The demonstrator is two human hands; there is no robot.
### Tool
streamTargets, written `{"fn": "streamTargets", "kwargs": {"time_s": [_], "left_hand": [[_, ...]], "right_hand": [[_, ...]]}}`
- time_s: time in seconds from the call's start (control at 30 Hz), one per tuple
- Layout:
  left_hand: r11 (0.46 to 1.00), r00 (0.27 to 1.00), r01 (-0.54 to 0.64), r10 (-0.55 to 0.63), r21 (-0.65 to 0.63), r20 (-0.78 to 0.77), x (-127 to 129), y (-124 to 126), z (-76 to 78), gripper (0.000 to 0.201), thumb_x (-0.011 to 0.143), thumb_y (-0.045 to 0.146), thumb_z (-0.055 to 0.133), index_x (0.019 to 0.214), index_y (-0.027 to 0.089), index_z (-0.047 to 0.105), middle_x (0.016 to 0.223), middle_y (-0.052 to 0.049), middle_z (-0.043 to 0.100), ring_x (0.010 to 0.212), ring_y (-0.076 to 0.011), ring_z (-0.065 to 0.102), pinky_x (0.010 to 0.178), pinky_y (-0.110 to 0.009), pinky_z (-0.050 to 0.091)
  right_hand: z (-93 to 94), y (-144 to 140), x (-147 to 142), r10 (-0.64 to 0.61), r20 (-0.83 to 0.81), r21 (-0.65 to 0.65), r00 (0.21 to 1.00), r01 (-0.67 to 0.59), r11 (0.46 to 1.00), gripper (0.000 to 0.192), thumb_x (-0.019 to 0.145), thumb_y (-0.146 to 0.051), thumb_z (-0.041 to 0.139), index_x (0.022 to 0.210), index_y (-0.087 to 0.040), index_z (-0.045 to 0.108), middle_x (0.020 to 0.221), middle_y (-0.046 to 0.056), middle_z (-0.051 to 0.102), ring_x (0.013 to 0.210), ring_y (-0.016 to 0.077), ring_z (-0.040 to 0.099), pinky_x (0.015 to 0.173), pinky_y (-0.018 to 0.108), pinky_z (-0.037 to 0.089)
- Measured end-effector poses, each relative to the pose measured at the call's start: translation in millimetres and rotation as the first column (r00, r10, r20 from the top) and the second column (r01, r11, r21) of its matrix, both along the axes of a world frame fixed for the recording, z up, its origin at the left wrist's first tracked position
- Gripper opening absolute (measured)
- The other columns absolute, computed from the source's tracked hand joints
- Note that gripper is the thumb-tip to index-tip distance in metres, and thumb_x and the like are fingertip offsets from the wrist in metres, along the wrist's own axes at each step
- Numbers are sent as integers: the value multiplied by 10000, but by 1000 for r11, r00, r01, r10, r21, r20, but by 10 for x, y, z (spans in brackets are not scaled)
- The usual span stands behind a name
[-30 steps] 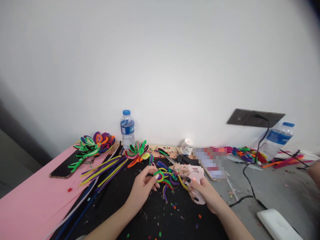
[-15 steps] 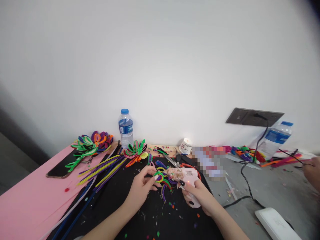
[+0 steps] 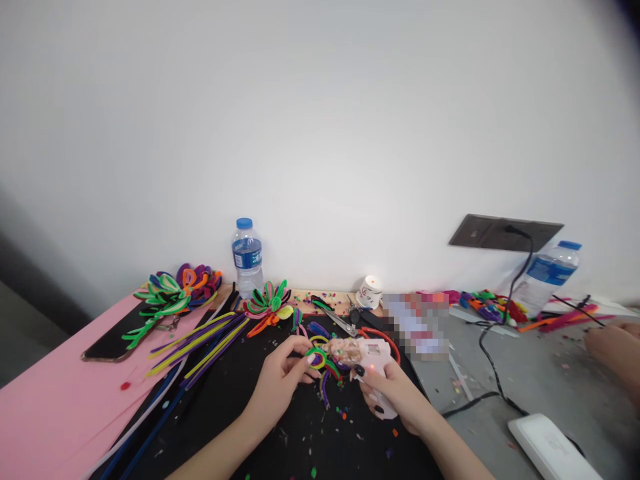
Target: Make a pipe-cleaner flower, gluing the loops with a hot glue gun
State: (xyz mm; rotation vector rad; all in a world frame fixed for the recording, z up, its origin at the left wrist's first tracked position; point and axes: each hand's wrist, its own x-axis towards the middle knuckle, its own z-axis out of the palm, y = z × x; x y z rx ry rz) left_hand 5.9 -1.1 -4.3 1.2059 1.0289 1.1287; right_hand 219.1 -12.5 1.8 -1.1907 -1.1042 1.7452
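bottle (image 3: 247, 257) upper left, contents unclear | left hand (image 3: 280, 380) pinches looped multicolour flower (image 3: 323, 360) | right hand (image 3: 395, 393) grips glue gun (image 3: 373, 360), centre

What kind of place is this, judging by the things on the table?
Probably a craft worktable against a plain wall: loose pipe cleaners, finished pipe-cleaner flowers, and a glue gun in the right hand.

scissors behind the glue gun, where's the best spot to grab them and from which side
Probably by the dark handle loops at the right end of the scissors, coming from the right and above. The blades lie flat, pointing left toward the pipe cleaner scraps, so that end is sharp and thin. The glue gun in the right hand sits just in front, so reach over it, not past its nozzle.
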Motion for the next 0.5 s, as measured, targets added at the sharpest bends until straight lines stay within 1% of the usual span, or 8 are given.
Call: {"fn": "streamTargets", "kwargs": {"time_s": [0.1, 0.3, 0.5], "left_hand": [[1000, 1000, 4, -4, 6, 2, -5, -1, -8, 153, 762, 288, 569, 882, 198, 542, 856, 12, 537, 626, -160, 666, 555, -258, 508], [1000, 1000, -1, 0, 14, 14, -4, -10, -13, 146, 762, 269, 561, 885, 195, 534, 834, 15, 527, 630, -166, 668, 558, -263, 507], [1000, 1000, -3, 2, 21, 10, -2, -1, -9, 138, 765, 267, 560, 883, 198, 537, 834, 16, 529, 638, -169, 669, 562, -264, 504]], "right_hand": [[8, -5, -7, 10, -3, -1, 1000, -10, 1000, 440, 680, -463, 676, 909, -186, 423, 465, -110, 424, 374, 46, 338, 340, 159, 291], [11, -7, -16, 28, 34, -13, 999, -28, 1000, 382, 688, -481, 657, 772, -192, 422, 458, -105, 421, 366, 39, 331, 339, 162, 280], [25, -3, -17, 35, 24, 3, 999, -35, 999, 382, 689, -471, 660, 807, -184, 437, 457, -108, 415, 366, 40, 330, 333, 159, 283]]}}
